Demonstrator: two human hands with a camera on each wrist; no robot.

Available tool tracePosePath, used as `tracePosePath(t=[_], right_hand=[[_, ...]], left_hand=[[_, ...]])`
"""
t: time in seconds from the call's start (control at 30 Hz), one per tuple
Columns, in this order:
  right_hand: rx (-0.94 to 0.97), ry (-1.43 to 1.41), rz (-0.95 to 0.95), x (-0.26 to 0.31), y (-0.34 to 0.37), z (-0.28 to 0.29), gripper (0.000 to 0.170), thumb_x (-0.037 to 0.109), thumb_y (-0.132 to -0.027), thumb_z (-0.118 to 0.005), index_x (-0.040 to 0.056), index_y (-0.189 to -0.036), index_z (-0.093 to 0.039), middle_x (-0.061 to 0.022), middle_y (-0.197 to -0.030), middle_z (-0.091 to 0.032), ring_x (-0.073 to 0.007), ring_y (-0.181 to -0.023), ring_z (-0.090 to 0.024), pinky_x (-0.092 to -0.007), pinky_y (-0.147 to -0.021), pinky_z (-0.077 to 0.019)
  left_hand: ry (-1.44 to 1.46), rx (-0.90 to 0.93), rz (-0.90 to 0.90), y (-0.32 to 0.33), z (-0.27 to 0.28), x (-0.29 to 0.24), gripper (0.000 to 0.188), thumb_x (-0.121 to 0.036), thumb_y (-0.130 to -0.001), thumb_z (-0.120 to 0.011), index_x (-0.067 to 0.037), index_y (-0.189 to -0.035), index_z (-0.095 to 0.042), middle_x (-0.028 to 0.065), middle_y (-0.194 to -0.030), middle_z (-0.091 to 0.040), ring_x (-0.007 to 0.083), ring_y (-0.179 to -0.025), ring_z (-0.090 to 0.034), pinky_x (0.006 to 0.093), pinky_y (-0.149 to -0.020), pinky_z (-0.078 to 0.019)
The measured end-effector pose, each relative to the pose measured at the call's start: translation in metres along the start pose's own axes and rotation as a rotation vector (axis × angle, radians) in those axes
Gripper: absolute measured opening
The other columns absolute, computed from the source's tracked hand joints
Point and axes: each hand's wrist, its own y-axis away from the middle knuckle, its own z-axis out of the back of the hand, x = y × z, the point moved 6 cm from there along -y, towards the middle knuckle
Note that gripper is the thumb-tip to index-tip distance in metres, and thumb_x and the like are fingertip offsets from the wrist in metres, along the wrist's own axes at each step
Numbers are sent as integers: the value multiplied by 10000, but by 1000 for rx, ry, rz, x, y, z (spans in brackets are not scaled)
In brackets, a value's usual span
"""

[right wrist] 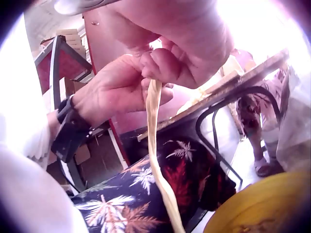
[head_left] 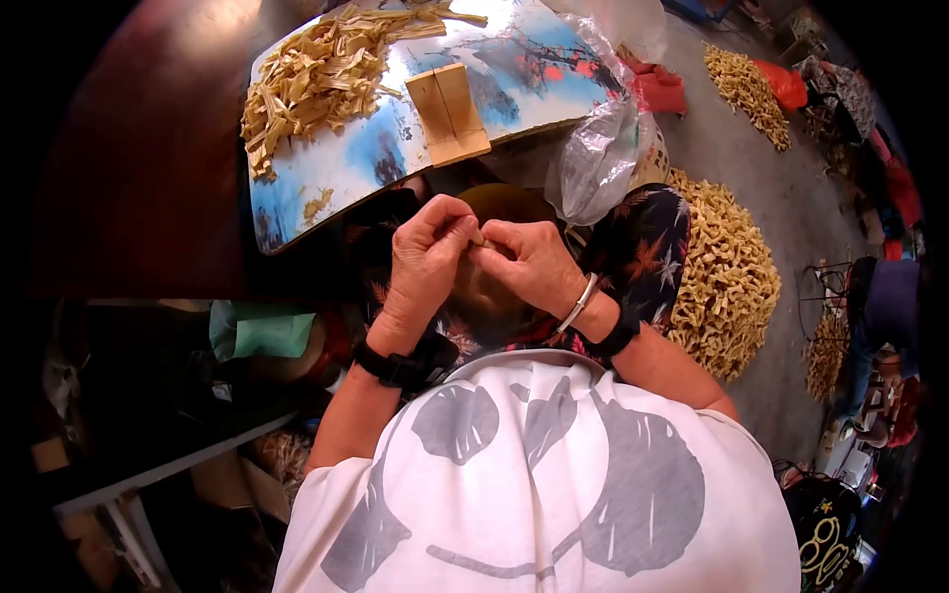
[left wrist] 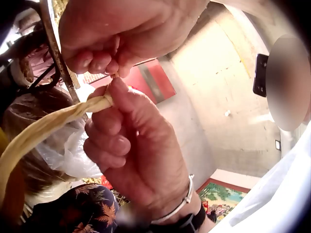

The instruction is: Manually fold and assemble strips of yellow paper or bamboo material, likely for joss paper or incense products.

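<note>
My left hand (head_left: 427, 259) and right hand (head_left: 534, 265) meet fingertip to fingertip above the lap. A pale yellow, ribbon-like dried plant strip (left wrist: 51, 124) runs out of the right hand's pinch in the left wrist view, looking twisted along its length. Thumb and fingers of the left hand (left wrist: 133, 34) pinch its small end just above the right thumb. In the right wrist view the strip (right wrist: 154, 126) hangs down long from under the right hand (right wrist: 180, 43), past the patterned trouser leg. Curled fingers hide most of the worked end.
Ahead stands a board table (head_left: 376, 163) bearing a heap of dried strips (head_left: 321, 84) and a small wooden stand (head_left: 445, 114). A large pile of knotted yellow pieces (head_left: 727, 282) lies on the floor at right, beside a clear plastic bag (head_left: 598, 163). Below the hands is a yellow round object (right wrist: 262, 204).
</note>
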Motion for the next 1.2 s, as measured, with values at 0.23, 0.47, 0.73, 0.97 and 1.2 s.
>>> tracePosePath(t=[0.23,0.47,0.73,0.97,1.2], right_hand=[[25,-502,-346,-25,-2,-3,198,207,-921,-633,23,-851,-632,-9,-663,-625,-68,-589,-570,-235,-522,-447],[-26,-354,-320,-36,-44,27,237,267,-955,-630,33,-914,-631,6,-676,-628,-49,-615,-582,-228,-553,-471],[-229,-176,-62,-31,-121,50,199,219,-971,-592,24,-951,-622,-61,-675,-637,-133,-587,-612,-305,-567,-489],[-328,95,31,-46,-163,45,163,189,-951,-582,28,-952,-607,-170,-840,-671,-354,-776,-659,-422,-679,-510],[-314,525,38,-62,-166,31,173,209,-911,-590,36,-924,-591,-177,-936,-660,-393,-858,-634,-488,-734,-499]], left_hand=[[494,-75,216,-9,-10,18,126,-151,-976,-596,-48,-1045,-621,-21,-817,-629,33,-670,-559,173,-577,-433],[-53,41,150,-14,4,15,143,-166,-963,-618,-35,-944,-671,-57,-737,-578,-1,-626,-459,165,-543,-362],[-579,-48,-402,-102,41,-35,122,-108,-917,-658,13,-917,-678,32,-692,-616,91,-645,-553,265,-602,-461],[-556,-212,-298,-146,61,-18,148,-138,-905,-667,7,-927,-684,42,-666,-608,113,-613,-549,284,-583,-458],[-536,-318,-179,-160,66,17,181,-172,-915,-644,2,-907,-692,39,-659,-609,93,-617,-535,270,-588,-446]])
